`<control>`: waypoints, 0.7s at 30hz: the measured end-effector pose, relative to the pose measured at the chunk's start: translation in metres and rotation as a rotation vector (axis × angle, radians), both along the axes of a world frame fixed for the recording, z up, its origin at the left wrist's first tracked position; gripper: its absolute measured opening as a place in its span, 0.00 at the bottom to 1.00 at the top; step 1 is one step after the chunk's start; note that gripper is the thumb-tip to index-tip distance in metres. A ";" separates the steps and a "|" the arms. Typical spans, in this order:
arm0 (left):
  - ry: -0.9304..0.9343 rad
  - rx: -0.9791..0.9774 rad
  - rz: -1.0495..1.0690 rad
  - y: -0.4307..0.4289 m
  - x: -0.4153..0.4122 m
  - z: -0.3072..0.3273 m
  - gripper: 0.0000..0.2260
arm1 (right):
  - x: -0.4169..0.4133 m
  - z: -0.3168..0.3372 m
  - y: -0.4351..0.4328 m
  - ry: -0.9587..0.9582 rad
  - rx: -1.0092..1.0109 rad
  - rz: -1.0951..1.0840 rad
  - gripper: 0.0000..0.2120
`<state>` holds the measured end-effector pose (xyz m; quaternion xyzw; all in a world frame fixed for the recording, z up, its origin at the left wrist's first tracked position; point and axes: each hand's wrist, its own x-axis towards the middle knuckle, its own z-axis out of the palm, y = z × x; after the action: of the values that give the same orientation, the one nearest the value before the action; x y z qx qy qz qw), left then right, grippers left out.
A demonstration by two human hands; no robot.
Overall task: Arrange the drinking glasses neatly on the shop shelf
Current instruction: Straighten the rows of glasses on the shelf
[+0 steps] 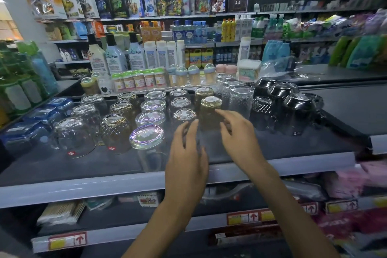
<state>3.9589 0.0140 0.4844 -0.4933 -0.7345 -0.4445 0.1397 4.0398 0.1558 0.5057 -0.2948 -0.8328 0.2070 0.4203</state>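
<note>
The glasses (152,105) stand in rows on the shelf (83,188) in the middle of the frame. Bowls (293,107) sit right of them, jars (138,80) behind, boxes (35,118) at the left.

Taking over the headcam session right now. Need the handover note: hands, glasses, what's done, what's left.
Left hand: fingers fairly straight, nothing visibly held, just in front of the small clear glass.
Right hand: fingertips on the front amber glass, no closed grip visible.
Glasses: all upside down on the shelf in front-to-back rows.
Done: the patterned amber row and the iridescent row look lined up.
Left: probably squaring the front amber glass and the small clear glass with their rows.
</note>
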 end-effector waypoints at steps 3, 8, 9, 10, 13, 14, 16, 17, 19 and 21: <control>0.171 -0.055 -0.060 0.020 0.005 0.006 0.27 | 0.001 -0.007 0.014 -0.142 -0.010 0.000 0.26; 0.428 -0.182 0.025 0.064 -0.007 0.018 0.32 | -0.009 -0.026 0.026 -0.201 -0.043 0.121 0.31; 0.438 -0.209 0.040 0.068 -0.010 0.019 0.33 | -0.010 -0.027 0.028 -0.214 -0.043 0.121 0.32; 0.436 -0.229 0.048 0.070 -0.012 0.019 0.33 | -0.011 -0.026 0.028 -0.228 -0.047 0.111 0.33; 0.420 -0.245 0.064 0.072 -0.013 0.020 0.31 | -0.008 -0.024 0.024 -0.253 -0.074 0.118 0.35; 0.416 -0.233 0.052 0.071 -0.012 0.020 0.30 | -0.006 -0.022 0.022 -0.240 -0.075 0.131 0.34; 0.358 -0.186 -0.031 0.069 -0.011 0.020 0.26 | 0.002 -0.021 0.019 -0.145 -0.075 0.121 0.29; 0.303 -0.170 -0.086 0.068 -0.009 0.021 0.24 | 0.008 -0.019 0.017 -0.079 -0.067 0.078 0.26; 0.177 -0.114 -0.173 0.069 -0.005 0.022 0.22 | 0.021 -0.015 0.019 0.052 -0.047 -0.041 0.23; 0.048 -0.051 -0.208 0.076 0.002 0.024 0.24 | 0.032 -0.017 0.029 0.126 -0.072 -0.165 0.21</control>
<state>3.9608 0.0895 0.5086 -0.5807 -0.6869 -0.4258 0.0976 4.0713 0.1847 0.4888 -0.3638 -0.7696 0.2196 0.4766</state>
